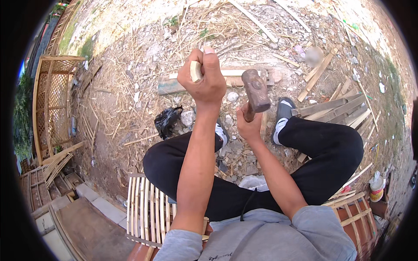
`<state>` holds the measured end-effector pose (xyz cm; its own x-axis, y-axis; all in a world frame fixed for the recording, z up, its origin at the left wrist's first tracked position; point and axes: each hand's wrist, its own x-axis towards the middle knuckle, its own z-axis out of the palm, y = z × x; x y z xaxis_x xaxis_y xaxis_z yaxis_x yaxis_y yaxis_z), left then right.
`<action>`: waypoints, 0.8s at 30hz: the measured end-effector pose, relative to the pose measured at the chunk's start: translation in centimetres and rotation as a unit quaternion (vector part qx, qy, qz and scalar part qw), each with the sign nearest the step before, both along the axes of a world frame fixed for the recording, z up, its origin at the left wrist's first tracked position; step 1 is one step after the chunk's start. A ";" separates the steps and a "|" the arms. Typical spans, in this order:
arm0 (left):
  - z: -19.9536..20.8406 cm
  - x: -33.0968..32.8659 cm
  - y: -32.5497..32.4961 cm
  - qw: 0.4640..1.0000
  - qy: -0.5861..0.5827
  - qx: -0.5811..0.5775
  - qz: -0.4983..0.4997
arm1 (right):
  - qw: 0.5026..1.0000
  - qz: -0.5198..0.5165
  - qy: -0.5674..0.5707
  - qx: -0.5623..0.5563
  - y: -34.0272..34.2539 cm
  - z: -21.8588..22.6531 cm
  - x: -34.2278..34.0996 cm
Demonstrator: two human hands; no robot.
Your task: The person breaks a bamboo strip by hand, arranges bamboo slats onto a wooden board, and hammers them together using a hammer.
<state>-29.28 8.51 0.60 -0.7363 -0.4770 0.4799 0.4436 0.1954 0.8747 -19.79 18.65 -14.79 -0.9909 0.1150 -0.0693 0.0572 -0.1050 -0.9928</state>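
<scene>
My left hand (203,78) is raised, its fingers wrapped round a bamboo piece (196,71). The pale, curved cut end shows inside the fist; the rest is hidden. To its right, my right hand (250,124) grips a short-handled sledgehammer (257,90) by its wooden handle. The rusty head is held up above that hand, apart from the left fist. On the ground beyond both hands lies a weathered wooden board (170,86), with a pale strip along it, partly covered by my left hand and the hammer head.
Split strips (344,108) lie piled beside my right foot. A black plastic bag (167,122) rests near my left knee. Slatted frames (146,204) are at my lower left, and a tall lattice panel (56,108) stands farther left. A jar (376,187) stands at right.
</scene>
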 end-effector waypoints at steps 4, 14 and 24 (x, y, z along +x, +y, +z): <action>-0.6 -0.2 -0.8 0.999 0.007 0.034 0.019 | 0.936 0.102 -0.265 0.210 2.8 -7.2 3.1; -1.0 -0.5 0.4 0.999 0.026 0.019 -0.002 | 0.970 0.080 -0.172 0.155 1.6 6.4 -1.3; 0.3 -0.2 -1.5 0.993 -0.001 0.107 0.047 | 0.913 0.102 -0.285 0.275 3.3 -8.3 3.0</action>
<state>-29.49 7.04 0.94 -0.6847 -0.6342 0.3592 0.4314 0.0446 0.9011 -16.81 21.91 -23.12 -0.8171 0.1041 -0.5670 0.5425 0.4716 -0.6952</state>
